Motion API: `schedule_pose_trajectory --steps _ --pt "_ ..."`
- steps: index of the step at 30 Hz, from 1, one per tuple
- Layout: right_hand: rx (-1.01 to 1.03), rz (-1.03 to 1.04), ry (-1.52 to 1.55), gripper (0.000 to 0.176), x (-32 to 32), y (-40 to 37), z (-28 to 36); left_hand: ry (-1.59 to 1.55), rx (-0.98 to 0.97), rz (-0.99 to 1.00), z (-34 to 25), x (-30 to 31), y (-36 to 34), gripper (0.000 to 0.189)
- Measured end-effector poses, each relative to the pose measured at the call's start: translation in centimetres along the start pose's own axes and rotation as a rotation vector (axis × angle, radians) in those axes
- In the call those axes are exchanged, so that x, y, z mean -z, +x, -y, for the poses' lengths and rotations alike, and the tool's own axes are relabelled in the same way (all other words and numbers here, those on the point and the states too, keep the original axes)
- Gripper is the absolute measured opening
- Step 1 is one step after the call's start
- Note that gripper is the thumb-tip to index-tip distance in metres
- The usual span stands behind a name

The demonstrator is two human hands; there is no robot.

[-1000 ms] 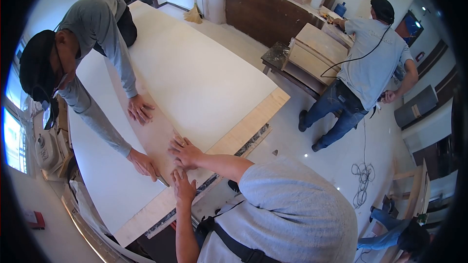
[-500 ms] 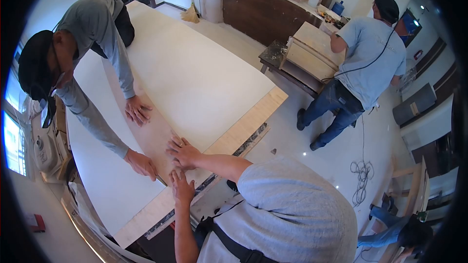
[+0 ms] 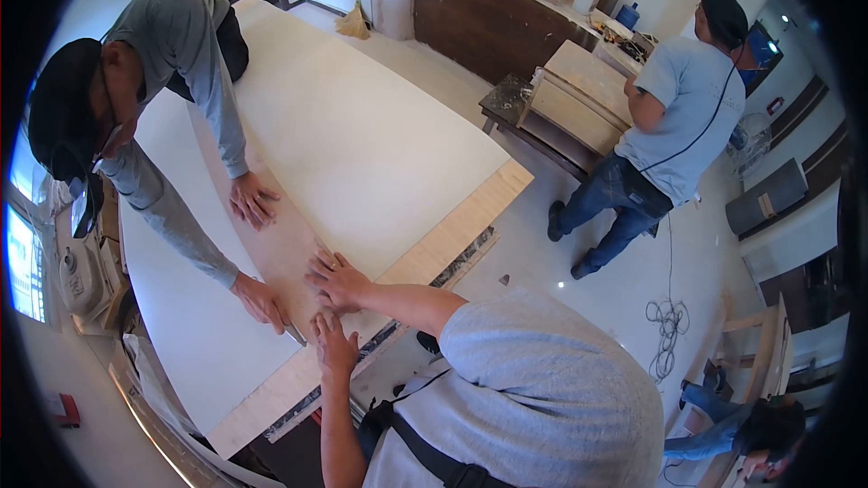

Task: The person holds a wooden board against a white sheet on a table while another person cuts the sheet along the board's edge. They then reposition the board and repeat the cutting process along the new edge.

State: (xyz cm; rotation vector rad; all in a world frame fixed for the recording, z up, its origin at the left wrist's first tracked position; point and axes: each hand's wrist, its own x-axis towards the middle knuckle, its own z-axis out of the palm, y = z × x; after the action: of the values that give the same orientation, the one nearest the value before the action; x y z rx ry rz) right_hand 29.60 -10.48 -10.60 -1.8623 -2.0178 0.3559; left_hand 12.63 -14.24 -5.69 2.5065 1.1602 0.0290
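Note:
A long brown wooden strip [image 3: 258, 248] lies across a large white sheet [image 3: 362, 126] on a wooden panel [image 3: 461, 221]. My right hand [image 3: 339, 282] rests palm down on the strip near its close end, fingers spread. Just below it, my left hand [image 3: 334, 343] presses flat at the strip's end, fingers stretched out. Opposite me, a co-worker's hand [image 3: 251, 201] lies flat on the strip farther up. That person's other hand [image 3: 260, 303] holds a thin tool [image 3: 296, 335] against the strip's edge, close to my left fingertips; the grip hides most of it.
Another person [image 3: 683, 117] stands behind at a wooden box [image 3: 579, 95] on a dark bench. A coiled cable [image 3: 667, 339] lies on the floor at right. Farther back are a broom [image 3: 354, 23] and a cluttered counter [image 3: 506, 14]. Someone else crouches [image 3: 737, 429] at lower right.
The co-worker's tool hand has shifted slightly, and the tool now shows at a different angle. The standing person has turned and drawn an arm in. My hands stay on the strip.

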Motion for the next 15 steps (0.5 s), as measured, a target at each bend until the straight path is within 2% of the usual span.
schedule_pose_trajectory --steps 6,8,10,11,13,15 --pt "0.000 -0.018 -0.025 0.061 0.2 0.1 -0.2 -0.011 -0.018 -0.019 -0.2 0.2 -0.2 0.064" --pt "0.054 -0.006 -0.022 0.059 -1.0 1.1 -1.1 -0.087 0.037 0.005 -0.8 0.8 0.0 0.063" --pt "0.087 -0.120 0.007 0.056 -4.0 1.5 -2.5 -0.029 -0.108 -0.044 1.4 -1.4 0.4 0.072" --pt "0.080 -0.164 0.063 0.053 -3.5 1.4 -2.2 -0.074 -0.082 -0.074 1.4 -1.7 0.4 0.071" --pt "0.059 -0.095 0.053 0.052 -2.9 1.4 -1.9 -0.034 -0.045 -0.081 1.2 -1.6 0.3 0.067" --pt "0.044 -0.027 -0.085 0.054 -1.0 1.4 -0.8 -0.038 0.009 -0.055 0.8 -1.3 0.4 0.065"
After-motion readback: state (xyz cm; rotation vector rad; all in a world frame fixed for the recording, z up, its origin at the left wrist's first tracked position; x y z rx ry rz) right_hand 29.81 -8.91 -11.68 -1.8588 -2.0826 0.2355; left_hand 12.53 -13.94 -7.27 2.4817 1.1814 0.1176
